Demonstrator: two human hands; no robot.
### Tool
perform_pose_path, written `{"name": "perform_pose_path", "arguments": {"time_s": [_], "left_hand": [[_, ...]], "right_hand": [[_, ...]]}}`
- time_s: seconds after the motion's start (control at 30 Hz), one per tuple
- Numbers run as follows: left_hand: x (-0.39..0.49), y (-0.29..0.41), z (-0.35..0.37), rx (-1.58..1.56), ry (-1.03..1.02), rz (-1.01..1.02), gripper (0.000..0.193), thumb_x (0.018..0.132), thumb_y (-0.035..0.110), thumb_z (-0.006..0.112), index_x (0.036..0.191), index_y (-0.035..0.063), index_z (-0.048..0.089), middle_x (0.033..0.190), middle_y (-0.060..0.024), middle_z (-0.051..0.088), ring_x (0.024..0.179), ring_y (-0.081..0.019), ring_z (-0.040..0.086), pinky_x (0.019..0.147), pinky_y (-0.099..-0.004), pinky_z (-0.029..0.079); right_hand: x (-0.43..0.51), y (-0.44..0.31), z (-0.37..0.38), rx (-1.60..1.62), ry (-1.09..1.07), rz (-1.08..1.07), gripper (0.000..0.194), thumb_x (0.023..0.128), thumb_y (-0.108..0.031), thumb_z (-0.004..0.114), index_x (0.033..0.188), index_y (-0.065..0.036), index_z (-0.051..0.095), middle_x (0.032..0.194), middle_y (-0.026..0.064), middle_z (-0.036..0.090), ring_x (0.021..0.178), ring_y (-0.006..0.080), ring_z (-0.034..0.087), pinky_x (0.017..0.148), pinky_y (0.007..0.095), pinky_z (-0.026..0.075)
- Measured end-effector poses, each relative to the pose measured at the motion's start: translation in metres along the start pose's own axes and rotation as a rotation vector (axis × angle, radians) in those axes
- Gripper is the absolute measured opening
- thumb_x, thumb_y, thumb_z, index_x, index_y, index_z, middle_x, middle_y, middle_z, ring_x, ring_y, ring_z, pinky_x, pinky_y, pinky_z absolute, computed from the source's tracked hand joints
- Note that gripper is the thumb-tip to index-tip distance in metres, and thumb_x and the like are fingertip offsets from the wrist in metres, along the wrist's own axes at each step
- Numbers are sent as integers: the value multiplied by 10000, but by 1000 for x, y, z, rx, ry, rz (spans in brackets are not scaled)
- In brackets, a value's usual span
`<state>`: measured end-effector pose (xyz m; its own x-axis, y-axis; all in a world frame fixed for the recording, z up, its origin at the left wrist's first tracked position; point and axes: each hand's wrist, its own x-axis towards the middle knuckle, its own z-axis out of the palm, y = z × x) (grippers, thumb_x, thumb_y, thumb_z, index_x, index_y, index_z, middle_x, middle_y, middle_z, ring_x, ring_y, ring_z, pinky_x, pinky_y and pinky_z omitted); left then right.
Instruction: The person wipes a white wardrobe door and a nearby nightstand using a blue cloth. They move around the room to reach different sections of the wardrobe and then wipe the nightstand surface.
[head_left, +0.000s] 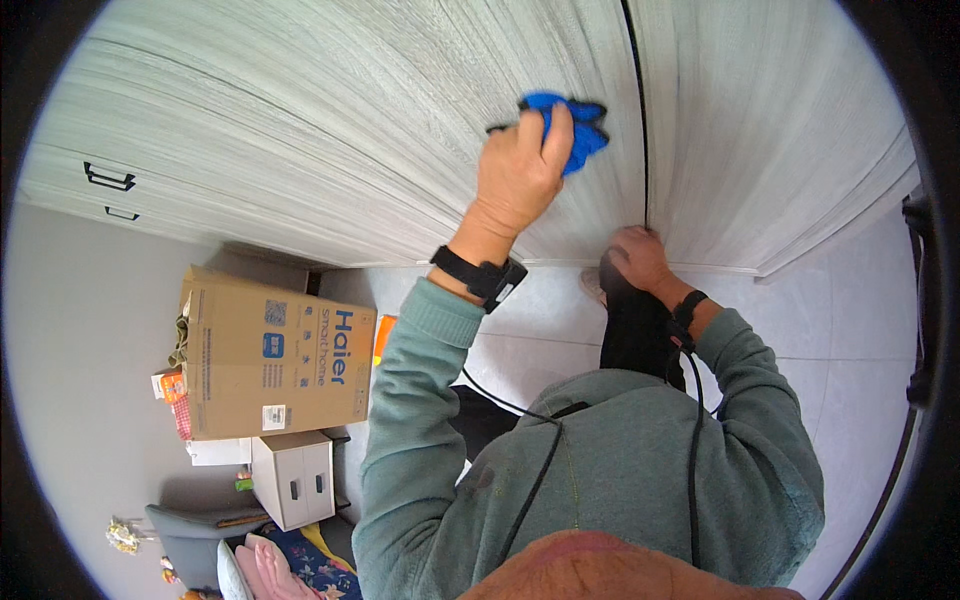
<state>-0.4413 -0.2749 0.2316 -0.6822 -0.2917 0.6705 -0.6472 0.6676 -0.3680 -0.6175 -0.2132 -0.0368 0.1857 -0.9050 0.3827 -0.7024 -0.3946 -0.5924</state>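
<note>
Against a pale wood-grain cabinet door (420, 127), my left hand (517, 169) grips a crumpled blue cloth (581, 139) with black edging. The cloth looks slightly blurred, and part of it is hidden behind my fingers. Lower down and to the right, my right hand (640, 256) is at the dark gap between two door panels, just over my knee in black trousers (634, 322). Its fingertips are near the door's edge, and no held object shows in it. Black bands with small devices circle both wrists.
A large Haier cardboard box (240, 360) with things on top stands at the left. Beyond it are a white bedside cabinet (296, 480) and a bed with folded pink bedding (266, 566). Black handles (109, 178) sit on the far cabinet fronts. A black cable (696, 465) hangs along my sweater.
</note>
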Motion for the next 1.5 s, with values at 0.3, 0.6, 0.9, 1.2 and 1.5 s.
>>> {"name": "perform_pose_path", "arguments": {"time_s": [0.3, 0.6, 0.9, 1.2, 1.5], "left_hand": [[-24, -20, -34, -457, -185, -354, 511, 619, 85, 701, 1113, 85, 573, 1005, -163, 608, 927, -350, 601, 758, -386, 516], [123, -76, -101, -189, 633, -154, 478, 690, 78, 640, 1151, 10, 535, 995, -188, 586, 863, -327, 584, 759, -367, 486], [57, -18, -37, -73, 301, -72, 655, 518, 46, 696, 1153, 94, 544, 868, -112, 503, 641, -276, 564, 529, -345, 489], [-86, 7, -2, -470, -216, -578, 484, 697, 107, 700, 1153, 91, 539, 1038, -170, 600, 874, -346, 615, 734, -392, 510], [-117, 2, -40, -379, -36, -1063, 498, 732, 175, 729, 1140, 68, 464, 939, -203, 629, 870, -373, 623, 734, -406, 506]], "right_hand": [[3, 2, 0, -15, -21, 11, 175, 782, -251, 592, 862, -97, 617, 926, 71, 619, 963, 287, 543, 823, 470, 388], [0, 2, 1, 3, 15, 6, 173, 781, -261, 592, 844, -100, 607, 899, 62, 615, 935, 279, 548, 813, 476, 383], [-6, 3, 2, 39, 31, -16, 153, 788, -238, 592, 854, -100, 603, 928, 67, 623, 949, 287, 554, 815, 466, 383], [5, -7, -10, -90, -116, -43, 236, 813, -224, 590, 1005, -86, 598, 1006, 132, 607, 951, 319, 553, 834, 469, 405], [51, -169, -78, 412, 17, -347, 471, 887, -245, 566, 1282, -16, 449, 1268, 191, 484, 1167, 303, 477, 969, 360, 381]]}}
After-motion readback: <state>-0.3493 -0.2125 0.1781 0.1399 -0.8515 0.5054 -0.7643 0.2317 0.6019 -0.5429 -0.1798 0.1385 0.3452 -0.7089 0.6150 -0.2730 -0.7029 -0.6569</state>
